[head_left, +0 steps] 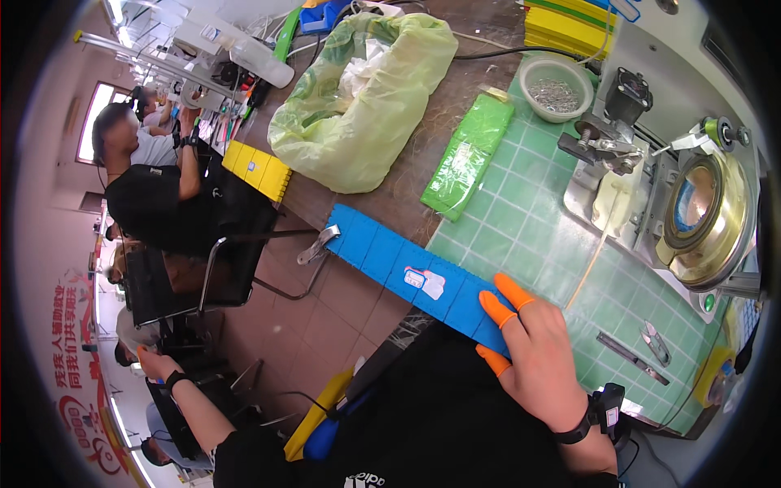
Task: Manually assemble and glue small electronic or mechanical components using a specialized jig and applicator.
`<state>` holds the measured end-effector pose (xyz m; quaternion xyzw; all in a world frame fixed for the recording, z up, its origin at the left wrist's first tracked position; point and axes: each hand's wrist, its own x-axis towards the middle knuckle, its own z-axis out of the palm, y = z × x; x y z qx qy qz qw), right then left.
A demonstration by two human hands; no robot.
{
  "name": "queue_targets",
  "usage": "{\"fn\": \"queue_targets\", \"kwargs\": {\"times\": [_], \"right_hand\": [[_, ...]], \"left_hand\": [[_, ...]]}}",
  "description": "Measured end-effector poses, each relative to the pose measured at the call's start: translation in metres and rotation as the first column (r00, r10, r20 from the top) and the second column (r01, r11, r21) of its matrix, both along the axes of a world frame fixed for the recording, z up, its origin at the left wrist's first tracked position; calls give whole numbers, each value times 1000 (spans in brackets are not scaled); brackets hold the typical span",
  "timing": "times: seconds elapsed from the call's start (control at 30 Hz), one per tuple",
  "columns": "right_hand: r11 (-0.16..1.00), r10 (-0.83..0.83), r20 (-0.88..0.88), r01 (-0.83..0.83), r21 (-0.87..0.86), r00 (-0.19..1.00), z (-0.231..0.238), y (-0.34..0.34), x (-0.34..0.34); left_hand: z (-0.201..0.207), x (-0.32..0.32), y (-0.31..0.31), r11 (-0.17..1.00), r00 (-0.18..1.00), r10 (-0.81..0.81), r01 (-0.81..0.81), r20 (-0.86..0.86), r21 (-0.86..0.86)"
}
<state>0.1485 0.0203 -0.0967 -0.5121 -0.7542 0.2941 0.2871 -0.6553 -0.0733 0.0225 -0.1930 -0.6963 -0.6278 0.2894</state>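
Note:
My right hand [541, 350], with orange finger cots on the thumb and two fingers, grips the near right end of a long blue segmented strip [370, 247]. A small label and a pale scrap [433, 286] lie on the strip's middle. At its far left end sits a metal clip [319, 245]. Out to the far left, away from the bench, is my left hand [156, 366], one orange-covered fingertip showing. Most of its fingers are hidden, and I see nothing held in it.
A bin with a pale green liner [362, 138] stands beyond the strip. Near it lies a green wrapped pack [469, 154]. On the green tiled mat are a bowl of small metal pieces [556, 91], tweezers [633, 358] and snips [656, 343]. A machine [618, 179] stands right. A seated person [154, 171] is left.

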Motion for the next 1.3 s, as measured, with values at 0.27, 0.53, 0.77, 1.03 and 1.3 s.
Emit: {"fn": "queue_targets", "kwargs": {"times": [0.27, 0.53, 0.77, 1.03, 1.3], "right_hand": [[1000, 2, 42, -2, 8, 999, 3, 0, -1], [999, -50, 28, 50, 23, 998, -1, -2, 0], [1000, -13, -8, 13, -4, 1000, 1, 0, 4], [999, -36, 37, 36, -18, 999, 4, 0, -1], [999, -38, 40, 38, 2, 998, 6, 0, -5]], "left_hand": [[10, 264, 162, 724, 713, -629, 393, -310, -567], [-100, 488, 148, 52, 194, -977, 622, 89, -781], [-118, 499, 147, 13, 261, -939, 676, 224, -737], [-130, 497, 148, 67, 348, -883, 758, 315, -649], [-129, 490, 153, 58, 181, -982, 569, 56, -820]]}}
